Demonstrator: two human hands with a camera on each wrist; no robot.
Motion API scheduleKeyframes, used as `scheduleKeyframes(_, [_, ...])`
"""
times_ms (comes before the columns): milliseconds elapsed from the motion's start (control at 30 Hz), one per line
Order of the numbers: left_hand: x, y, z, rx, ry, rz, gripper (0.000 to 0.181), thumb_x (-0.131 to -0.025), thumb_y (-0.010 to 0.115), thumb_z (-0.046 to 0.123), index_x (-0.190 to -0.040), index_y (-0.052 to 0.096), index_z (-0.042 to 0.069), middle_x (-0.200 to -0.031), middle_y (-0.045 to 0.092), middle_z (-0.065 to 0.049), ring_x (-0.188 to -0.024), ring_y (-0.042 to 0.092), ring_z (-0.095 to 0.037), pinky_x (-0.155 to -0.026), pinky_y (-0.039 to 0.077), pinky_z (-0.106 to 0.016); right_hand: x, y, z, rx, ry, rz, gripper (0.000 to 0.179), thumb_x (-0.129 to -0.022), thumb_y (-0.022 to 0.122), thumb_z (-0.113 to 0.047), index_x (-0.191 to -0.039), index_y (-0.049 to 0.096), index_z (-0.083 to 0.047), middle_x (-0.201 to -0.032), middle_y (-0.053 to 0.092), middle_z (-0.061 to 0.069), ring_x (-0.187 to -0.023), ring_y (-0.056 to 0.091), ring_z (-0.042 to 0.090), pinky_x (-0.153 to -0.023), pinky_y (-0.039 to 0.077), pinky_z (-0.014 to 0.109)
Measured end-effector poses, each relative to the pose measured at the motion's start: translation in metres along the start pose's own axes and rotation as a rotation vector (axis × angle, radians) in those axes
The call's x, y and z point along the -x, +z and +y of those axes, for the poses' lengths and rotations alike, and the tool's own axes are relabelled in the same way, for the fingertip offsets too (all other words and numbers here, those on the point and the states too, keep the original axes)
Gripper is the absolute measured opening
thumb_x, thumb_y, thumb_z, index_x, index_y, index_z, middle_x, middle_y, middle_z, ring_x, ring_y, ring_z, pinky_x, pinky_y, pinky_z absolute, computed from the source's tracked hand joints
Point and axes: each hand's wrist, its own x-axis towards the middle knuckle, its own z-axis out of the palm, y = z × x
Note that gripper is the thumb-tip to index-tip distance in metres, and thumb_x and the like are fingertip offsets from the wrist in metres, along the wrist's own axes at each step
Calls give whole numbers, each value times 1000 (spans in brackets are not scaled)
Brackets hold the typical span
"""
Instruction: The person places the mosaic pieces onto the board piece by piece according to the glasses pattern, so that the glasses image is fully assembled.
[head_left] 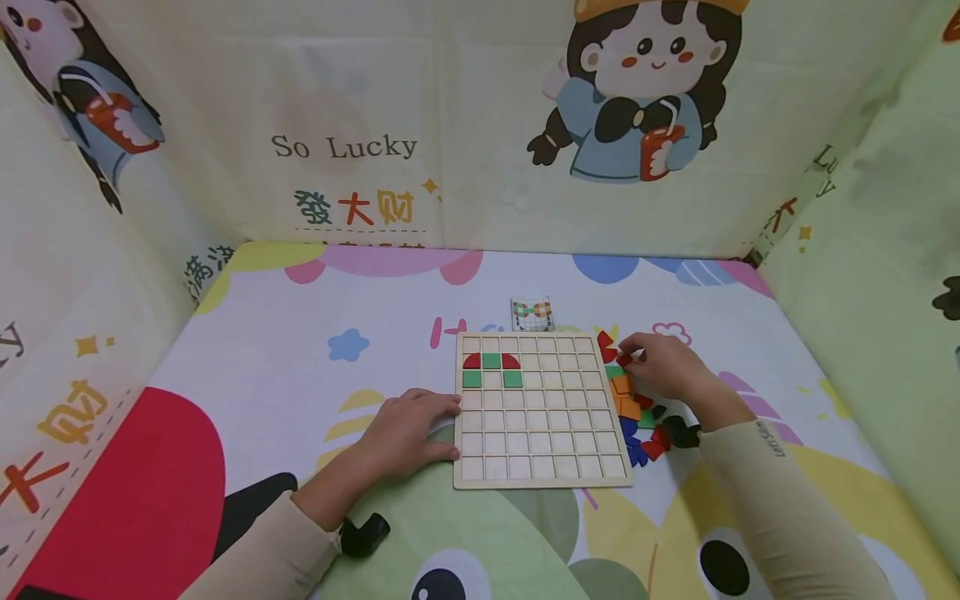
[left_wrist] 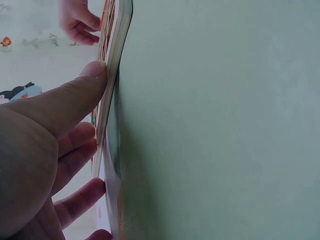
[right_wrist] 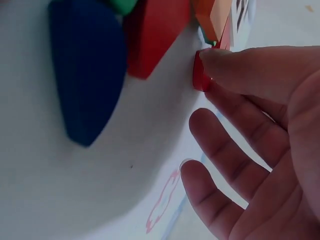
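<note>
A wooden grid board (head_left: 543,446) lies flat on the table. In its upper left cells sit red quarter-circle pieces (head_left: 511,362) and green square tiles (head_left: 491,361). My left hand (head_left: 405,429) touches the board's left edge with the thumb and fingertips; in the left wrist view the thumb (left_wrist: 93,70) meets the rim. Off the board's upper right side, my right hand (head_left: 667,365) pinches a small red piece (right_wrist: 201,72) between thumb and forefinger. The other fingers of that hand are loosely bent. Its exact outline is partly hidden by the fingertips.
Along the board's right side lie loose orange squares (head_left: 627,407), blue pieces (head_left: 632,440) and red pieces (head_left: 659,441). A small pattern card (head_left: 532,315) stands behind the board. Printed cloth walls (head_left: 480,183) enclose the table at the back and sides.
</note>
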Motion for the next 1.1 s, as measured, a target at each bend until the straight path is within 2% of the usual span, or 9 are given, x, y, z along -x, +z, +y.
scheduleKeyframes(367, [0, -1, 1, -10, -7, -11, 56, -81, 84, 36, -129, 66, 14, -138, 59, 5, -128, 49, -26, -101, 40, -51, 6, 1, 7, 44, -9, 26, 42, -93, 71, -26, -123, 64, 2, -108, 67, 17, -97, 61, 33, -83, 54, 51])
scheduleKeyframes(700, [-1, 0, 1, -18, -13, -13, 56, -81, 84, 37, -129, 66, 15, -139, 59, 6, -128, 49, -26, -101, 40, -50, 7, 3, 11, 14, -21, 26, 36, -94, 69, -19, -123, 64, 2, -105, 68, 16, -95, 62, 32, -84, 54, 50])
scheduleKeyframes(1100, [-1, 0, 0, -20, -6, -7, 56, -81, 84, 37, -130, 66, 14, -139, 59, 5, -128, 49, -26, -100, 41, -51, 6, 3, 10, 52, -18, 18, 36, -93, 70, -19, -120, 65, 4, -101, 67, 15, -91, 61, 30, -84, 54, 49])
